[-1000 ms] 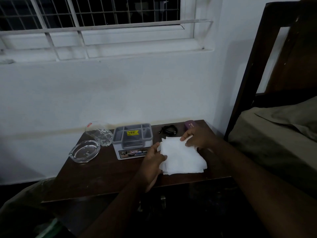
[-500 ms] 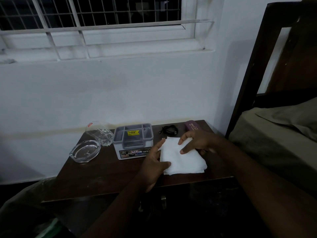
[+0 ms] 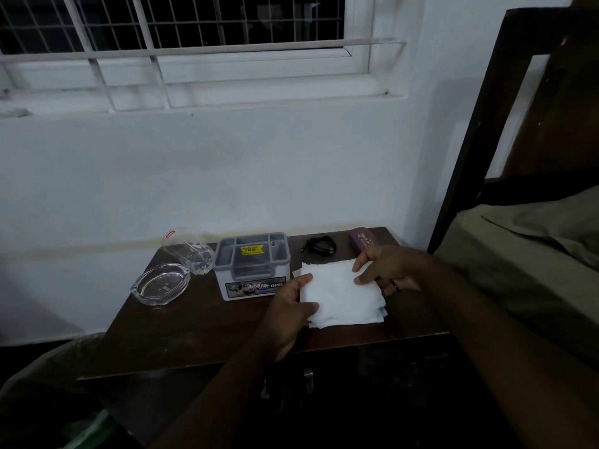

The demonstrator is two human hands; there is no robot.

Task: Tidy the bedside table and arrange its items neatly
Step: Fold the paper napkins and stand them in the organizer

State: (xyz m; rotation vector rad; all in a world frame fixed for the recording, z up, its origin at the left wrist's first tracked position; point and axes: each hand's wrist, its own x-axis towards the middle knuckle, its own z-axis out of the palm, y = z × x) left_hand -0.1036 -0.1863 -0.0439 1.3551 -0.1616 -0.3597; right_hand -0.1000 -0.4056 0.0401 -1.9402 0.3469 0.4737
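Meanwhile, at a dim bedside counter (image 3: pixel 194 335) under a barred window, I am squaring up a stack of white tissues (image 3: pixel 340 296) that lies on the right half of the top, near the front edge. My left hand (image 3: pixel 288 312) has its grip closed on the stack's left edge, thumb on top and fingers curled against the side. My right hand (image 3: pixel 385 270) pinches the far right corner, fingertips bent down onto the top sheet; a ring shows on one finger.

As I judge it, the step in hand is evening the sheets into one neat pile. A few edges jut out at the far left corner and along the front right, so the job wants both sides pressed inward together, lightly, since thin paper will crease or tear under a hard squeeze. Tapping the stack on the wood should line up the strays.

Behind the stack stands a grey plastic box (image 3: pixel 251 265) with a yellow price sticker, just beside my left hand. To its left a drinking glass (image 3: pixel 188 252) lies tipped on its side, touching a glass ashtray (image 3: pixel 160 283). A coiled black cable (image 3: pixel 319 245) and a purple case (image 3: pixel 364 242) sit along the back edge.
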